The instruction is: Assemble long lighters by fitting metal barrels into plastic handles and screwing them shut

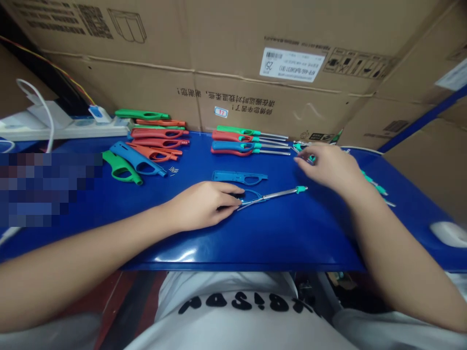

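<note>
My left hand (207, 206) rests on the table with its fingers closed on the blue lighter handle half (251, 196); the palm hides most of it. A metal lighter tube (279, 194) with a green collar (301, 189) sticks out from it to the right, and a thin strip shows beside the fingertips. Just behind lies another blue handle half (239, 178), apart from the hand. My right hand (328, 165) is over a pile of metal and green parts (299, 145) at the back right. Its thumb and forefinger are apart, and the other fingers are partly hidden.
Green, red, orange and blue lighter handles (160, 142) lie at the back left, near some small metal pins (173, 170). Several lighters with tubes (251, 146) are lined up behind. A cardboard box (219, 58) stands along the back; a white power strip (69, 129) is at left.
</note>
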A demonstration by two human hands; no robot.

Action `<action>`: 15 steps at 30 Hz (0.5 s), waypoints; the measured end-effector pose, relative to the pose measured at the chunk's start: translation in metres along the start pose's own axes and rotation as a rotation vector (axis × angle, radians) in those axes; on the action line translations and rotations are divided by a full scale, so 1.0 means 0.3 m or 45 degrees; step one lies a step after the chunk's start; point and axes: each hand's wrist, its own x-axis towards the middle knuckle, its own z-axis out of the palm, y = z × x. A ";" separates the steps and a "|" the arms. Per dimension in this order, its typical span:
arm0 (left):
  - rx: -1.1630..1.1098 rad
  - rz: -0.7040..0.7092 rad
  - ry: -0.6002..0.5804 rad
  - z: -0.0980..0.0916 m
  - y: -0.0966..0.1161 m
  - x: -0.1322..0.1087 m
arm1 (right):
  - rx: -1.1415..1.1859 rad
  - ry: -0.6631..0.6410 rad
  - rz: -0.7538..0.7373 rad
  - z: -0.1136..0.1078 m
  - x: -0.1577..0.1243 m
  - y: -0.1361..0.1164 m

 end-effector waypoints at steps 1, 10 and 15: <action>-0.001 -0.011 0.010 0.000 -0.006 -0.001 | -0.102 -0.086 0.181 -0.005 0.014 0.033; 0.078 -0.052 0.000 -0.014 -0.027 0.004 | -0.151 -0.260 0.530 0.049 0.089 0.186; 0.138 -0.085 -0.011 -0.020 -0.021 0.003 | -0.125 -0.227 0.564 0.063 0.097 0.197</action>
